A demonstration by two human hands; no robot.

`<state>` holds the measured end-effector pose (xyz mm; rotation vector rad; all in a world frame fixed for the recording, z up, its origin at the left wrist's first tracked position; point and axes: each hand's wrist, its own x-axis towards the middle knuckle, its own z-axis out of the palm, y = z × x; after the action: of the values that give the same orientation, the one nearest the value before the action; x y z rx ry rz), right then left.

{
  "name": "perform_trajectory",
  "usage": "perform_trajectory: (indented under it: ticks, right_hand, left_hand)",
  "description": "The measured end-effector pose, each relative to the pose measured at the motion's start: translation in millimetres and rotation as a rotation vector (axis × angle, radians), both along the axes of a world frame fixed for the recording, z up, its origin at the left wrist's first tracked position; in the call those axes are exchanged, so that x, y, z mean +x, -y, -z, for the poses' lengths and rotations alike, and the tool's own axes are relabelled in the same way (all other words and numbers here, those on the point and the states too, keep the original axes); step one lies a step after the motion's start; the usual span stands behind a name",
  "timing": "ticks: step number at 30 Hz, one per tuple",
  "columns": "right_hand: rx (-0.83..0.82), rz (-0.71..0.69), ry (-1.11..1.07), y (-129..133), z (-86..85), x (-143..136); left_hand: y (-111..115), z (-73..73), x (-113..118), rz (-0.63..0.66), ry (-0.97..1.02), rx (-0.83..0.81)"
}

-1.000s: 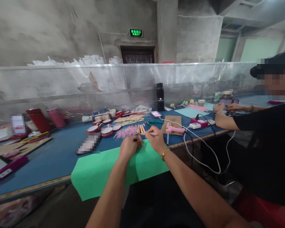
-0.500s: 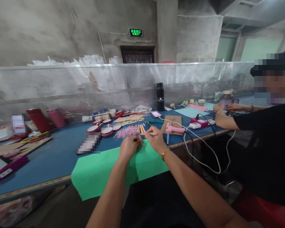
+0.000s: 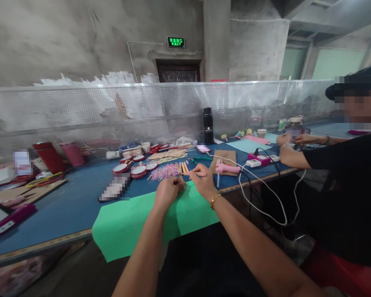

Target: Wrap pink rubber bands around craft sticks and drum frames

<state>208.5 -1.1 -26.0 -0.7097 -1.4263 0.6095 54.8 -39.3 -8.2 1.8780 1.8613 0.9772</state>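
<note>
My right hand [image 3: 204, 180] is closed round a pinkish pen-like stick [image 3: 198, 174], which points left. Close beside it, my left hand [image 3: 168, 190] has its fingers pinched together near the stick's tip; what they hold is too small to make out. Both hands are above a green sheet [image 3: 123, 225] that hangs over the table's front edge. Just beyond the hands lie several yellow and pink sticks [image 3: 184, 167] and a heap of thin pink and purple strands [image 3: 165, 172].
Red-rimmed round pieces [image 3: 139, 171], wooden sticks [image 3: 170, 154] and a phone [image 3: 115, 188] lie left of my hands. A pink glue gun [image 3: 227, 168] on cardboard, cables and a purple power strip [image 3: 259, 159] are to the right. A person [image 3: 346, 165] works farther right.
</note>
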Motion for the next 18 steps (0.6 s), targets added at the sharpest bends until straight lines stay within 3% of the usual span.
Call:
perform_trajectory:
  ticks: [4, 9, 15, 18]
  right_hand:
    - [-0.013, -0.049, 0.007, 0.3, -0.4, -0.7]
    - [-0.011, 0.029, -0.004, -1.5, 0.7, -0.4]
    - [-0.005, -0.045, 0.004, -2.2, 1.1, -1.3]
    - [-0.009, 0.008, 0.004, -2.5, 1.7, -1.4]
  left_hand:
    - [-0.8, 0.8, -0.6, 0.013, 0.013, 0.005]
    - [-1.2, 0.5, -1.1, 0.017, 0.01, 0.013]
    - [-0.7, -0.2, -0.8, 0.013, 0.027, 0.013]
    - [0.0, -1.0, -0.5, 0.019, 0.02, 0.023]
